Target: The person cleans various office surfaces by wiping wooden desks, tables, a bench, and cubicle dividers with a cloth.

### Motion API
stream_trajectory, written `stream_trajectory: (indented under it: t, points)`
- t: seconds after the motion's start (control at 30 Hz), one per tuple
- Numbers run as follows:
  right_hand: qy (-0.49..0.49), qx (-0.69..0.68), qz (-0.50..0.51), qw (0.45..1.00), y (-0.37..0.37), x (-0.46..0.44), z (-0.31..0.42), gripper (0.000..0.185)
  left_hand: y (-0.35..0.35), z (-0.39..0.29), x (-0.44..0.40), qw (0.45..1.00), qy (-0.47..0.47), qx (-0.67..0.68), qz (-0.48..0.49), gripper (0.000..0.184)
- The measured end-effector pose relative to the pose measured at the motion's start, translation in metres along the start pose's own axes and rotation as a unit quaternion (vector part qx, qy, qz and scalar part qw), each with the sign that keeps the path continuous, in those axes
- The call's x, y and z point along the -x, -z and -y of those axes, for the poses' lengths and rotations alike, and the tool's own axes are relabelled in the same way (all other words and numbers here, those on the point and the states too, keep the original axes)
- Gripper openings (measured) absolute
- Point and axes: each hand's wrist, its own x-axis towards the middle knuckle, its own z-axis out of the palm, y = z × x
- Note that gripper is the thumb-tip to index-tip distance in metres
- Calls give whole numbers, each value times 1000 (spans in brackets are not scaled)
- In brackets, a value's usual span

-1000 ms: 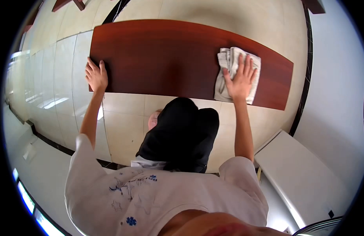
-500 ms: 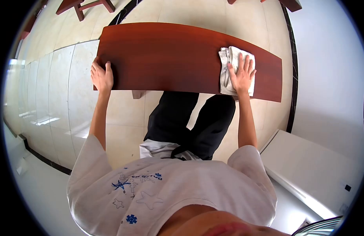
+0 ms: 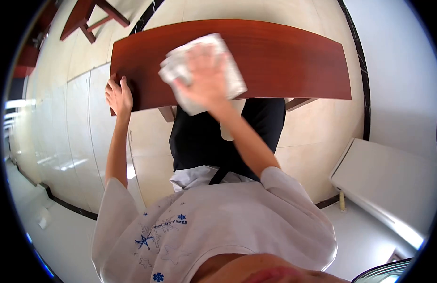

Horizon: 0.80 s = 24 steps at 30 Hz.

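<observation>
A dark red-brown wooden bench [image 3: 294,66] lies across the view before my legs. At its left end, my left hand [image 3: 119,96] grips the edge, fingers curled at the side and thumb near the top. My right hand [image 3: 206,75] lies flat, fingers spread, on a folded whitish cloth [image 3: 232,70] over the bench's left-middle part. Motion blurs this hand and the cloth. Part of the cloth hangs past the bench's near edge.
Another wooden stool or bench [image 3: 81,19] stands at the upper left on the tiled floor [image 3: 152,137]. A white cabinet-like box [image 3: 383,184] is at the lower right, close to a white wall [image 3: 398,85]. My black-clad legs [image 3: 199,141] are at the near side.
My right hand has moved left with the cloth, from the bench's right part to left of its middle. My left hand stays at the left end. The view has shifted slightly.
</observation>
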Motion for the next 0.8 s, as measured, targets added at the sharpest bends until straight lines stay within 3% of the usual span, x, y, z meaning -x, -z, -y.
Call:
stream_trajectory:
  t: [0.07,0.17,0.33,0.47,0.6,0.63,0.67,0.73,0.77,0.8]
  points:
    - [45,-34,35,998,-12,-7,57,97,-6,8,-4,1000,0,5,-3,54]
    - [95,-60,8,994,-29,-11,106,95,-13,19,-12,1000,-7,19,-19,52]
    - [64,-110,-24,992,-34,0,86,96,-7,27,-15,995,-29,94,-3,48]
    - [29,-82,5,996,-1,20,23,93,0,24,-6,994,-50,100,3,46]
    - [-58,-8,-83,995,37,60,-104,83,23,54,-2,991,-93,55,83,60]
    - [-90,-2,-85,992,52,69,-137,82,41,62,-5,979,-10,59,192,70]
    - [-127,30,-71,989,63,77,-168,78,22,110,-17,953,-16,189,236,76]
    - [-156,53,-54,985,87,81,-208,75,28,105,10,931,116,286,195,83]
    - [-165,54,-36,984,91,80,-213,74,3,135,4,906,147,356,175,83]
    - [-176,55,-21,983,90,77,-212,74,13,100,14,881,169,420,138,81]
